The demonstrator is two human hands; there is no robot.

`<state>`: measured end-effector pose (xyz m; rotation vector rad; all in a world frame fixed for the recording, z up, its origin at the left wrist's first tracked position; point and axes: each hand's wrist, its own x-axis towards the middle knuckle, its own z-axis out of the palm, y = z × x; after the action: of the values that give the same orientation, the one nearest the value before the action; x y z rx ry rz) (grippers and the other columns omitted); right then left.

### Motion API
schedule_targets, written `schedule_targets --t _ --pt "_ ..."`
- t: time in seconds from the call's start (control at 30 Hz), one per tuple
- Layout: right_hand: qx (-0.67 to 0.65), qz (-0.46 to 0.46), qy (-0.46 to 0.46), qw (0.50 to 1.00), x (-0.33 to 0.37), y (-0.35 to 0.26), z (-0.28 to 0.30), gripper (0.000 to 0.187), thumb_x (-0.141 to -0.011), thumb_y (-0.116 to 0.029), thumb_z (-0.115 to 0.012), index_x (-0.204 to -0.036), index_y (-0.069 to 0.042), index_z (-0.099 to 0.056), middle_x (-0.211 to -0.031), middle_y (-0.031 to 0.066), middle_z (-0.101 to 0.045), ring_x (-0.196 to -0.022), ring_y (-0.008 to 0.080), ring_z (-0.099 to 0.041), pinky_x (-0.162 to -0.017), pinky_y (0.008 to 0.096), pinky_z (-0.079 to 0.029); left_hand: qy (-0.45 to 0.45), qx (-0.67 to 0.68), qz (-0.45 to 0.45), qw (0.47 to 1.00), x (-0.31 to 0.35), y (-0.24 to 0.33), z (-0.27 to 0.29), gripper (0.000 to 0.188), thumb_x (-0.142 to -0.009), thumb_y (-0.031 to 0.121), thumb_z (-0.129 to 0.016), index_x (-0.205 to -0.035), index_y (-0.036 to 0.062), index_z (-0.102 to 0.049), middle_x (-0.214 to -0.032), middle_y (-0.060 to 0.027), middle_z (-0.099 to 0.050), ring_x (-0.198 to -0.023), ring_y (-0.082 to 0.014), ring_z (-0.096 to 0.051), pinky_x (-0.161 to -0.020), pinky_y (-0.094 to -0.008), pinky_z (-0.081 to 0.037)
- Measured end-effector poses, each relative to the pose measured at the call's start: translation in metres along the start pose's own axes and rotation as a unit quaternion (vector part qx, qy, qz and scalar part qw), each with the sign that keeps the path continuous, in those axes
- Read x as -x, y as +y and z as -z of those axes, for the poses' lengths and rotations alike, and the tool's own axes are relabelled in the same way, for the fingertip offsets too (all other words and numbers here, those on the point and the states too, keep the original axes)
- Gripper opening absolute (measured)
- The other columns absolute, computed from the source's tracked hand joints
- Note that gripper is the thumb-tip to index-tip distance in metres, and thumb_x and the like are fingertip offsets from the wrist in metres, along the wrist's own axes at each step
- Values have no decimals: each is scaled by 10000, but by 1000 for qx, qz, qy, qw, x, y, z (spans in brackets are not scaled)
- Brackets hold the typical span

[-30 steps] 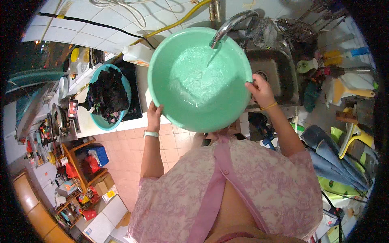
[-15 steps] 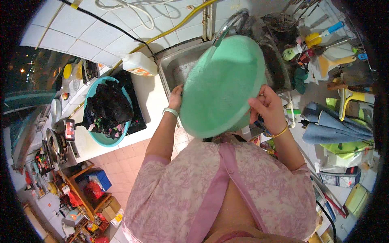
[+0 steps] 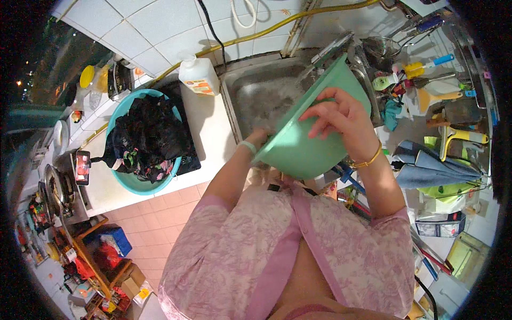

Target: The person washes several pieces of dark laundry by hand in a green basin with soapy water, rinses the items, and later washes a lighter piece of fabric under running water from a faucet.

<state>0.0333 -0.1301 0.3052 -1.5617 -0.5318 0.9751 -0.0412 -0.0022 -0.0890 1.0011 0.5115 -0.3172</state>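
A light green plastic basin (image 3: pixel 314 141) is tipped steeply on its side at the sink, its opening turned toward the left and its outer wall toward the right. My left hand (image 3: pixel 259 137) grips the lower left rim, the fingers partly hidden by it. Against the basin's outer wall is my right hand (image 3: pixel 341 117), fingers apart and loosely bent, not closed round the rim. Under the basin's edge lies the metal sink (image 3: pixel 250 88), its bottom wet and foamy. The faucet (image 3: pixel 330 48) reaches in behind the basin.
On the white counter (image 3: pixel 210 138) at left stands a turquoise tub (image 3: pixel 130 184) heaped with dark clothes (image 3: pixel 146 130). A white jug (image 3: pixel 199 76) is beside the sink, and a phone (image 3: pixel 82 166) is propped by the tub. Utensils and blue cloths (image 3: pixel 432 165) hang at right.
The basin has tipped from facing me to lying on its side, opening leftward. My right hand has let go of the rim and moved onto the outer wall; my left hand has moved right.
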Motion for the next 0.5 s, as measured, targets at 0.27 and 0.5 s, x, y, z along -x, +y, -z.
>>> schedule_targets --t 0.27,0.5 --pt "33 -26 -4 999 12 -12 -5 309 -783 -181 -467 -1013 7 -382 -876 159 -577 -586 144 -567 -506 201 -425 -46 17 81 996 2 24 -61 260 -728 142 -532 -924 -28 -546 -824 -109 -577 -689 -174 -549 -604 -280 -440" --pt "-79 6 81 994 45 4 11 312 -804 -241 -436 -982 13 -400 -849 153 -575 -555 148 -557 -480 209 -424 -44 -54 86 994 53 59 -14 344 -709 221 -561 -963 -9 -530 -842 -93 -571 -720 -183 -549 -627 -280 -443"
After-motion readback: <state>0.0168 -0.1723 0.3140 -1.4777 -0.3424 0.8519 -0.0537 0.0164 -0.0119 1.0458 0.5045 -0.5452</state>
